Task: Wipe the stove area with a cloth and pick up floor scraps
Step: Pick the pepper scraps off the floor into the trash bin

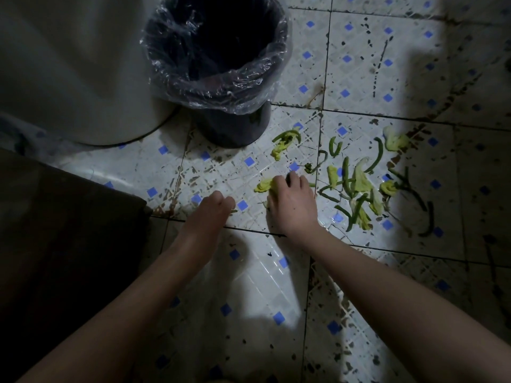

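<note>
**A:** Where are the scraps?

**B:** The scraps (356, 189), green strips and pale leaf bits, lie scattered on the tiled floor (257, 277), just right of a lined bin (235, 128).

**A:** And the hands?

**B:** The right hand (290, 203) curls its fingers round a leaf piece (264, 186) at the pile's near edge. The left hand (213, 210) is curled beside it, low to the floor. I cannot tell if it holds anything.

**A:** What might go wrong?

**B:** Limp strips could slip from a full hand on the way to the bin. Dim light could also hide pieces in the shadow on the right.
</note>
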Available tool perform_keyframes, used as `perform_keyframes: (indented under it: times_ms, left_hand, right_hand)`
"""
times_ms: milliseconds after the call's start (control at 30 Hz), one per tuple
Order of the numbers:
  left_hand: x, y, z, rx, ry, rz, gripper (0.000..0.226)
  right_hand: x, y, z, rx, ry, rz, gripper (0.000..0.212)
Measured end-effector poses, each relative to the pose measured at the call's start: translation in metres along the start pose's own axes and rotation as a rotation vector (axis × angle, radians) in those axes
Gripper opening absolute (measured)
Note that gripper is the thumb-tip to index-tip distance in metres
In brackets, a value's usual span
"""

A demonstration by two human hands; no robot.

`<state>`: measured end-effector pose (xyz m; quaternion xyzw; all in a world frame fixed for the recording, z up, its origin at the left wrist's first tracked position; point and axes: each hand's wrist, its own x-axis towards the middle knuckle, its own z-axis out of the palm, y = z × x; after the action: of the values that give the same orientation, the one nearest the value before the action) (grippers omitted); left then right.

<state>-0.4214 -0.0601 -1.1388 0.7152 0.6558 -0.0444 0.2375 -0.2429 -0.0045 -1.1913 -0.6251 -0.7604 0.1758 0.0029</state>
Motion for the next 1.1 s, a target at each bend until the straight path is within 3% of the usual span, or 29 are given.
perform_keyframes:
  times_ms: [633, 933, 1100]
  left_hand:
    - [-0.003, 0.008, -0.011, -0.003, 0.104, 0.035, 0.056]
    - [-0.014, 0.01, -0.029, -0.013, 0.195, 0.184, 0.031]
    - [-0.005, 0.024, -0.056, 0.029, 0.204, 0.024, 0.045]
  right_hand:
    - [-0.003, -0.02, -0.019, 0.204, -0.166, -0.081, 0.034]
    - [-0.012, -0.011, -0.049, 0.211, -0.048, -0.158, 0.03]
    - [-0.012, 0.0, -0.075, 0.066, 0.059, -0.232, 0.035]
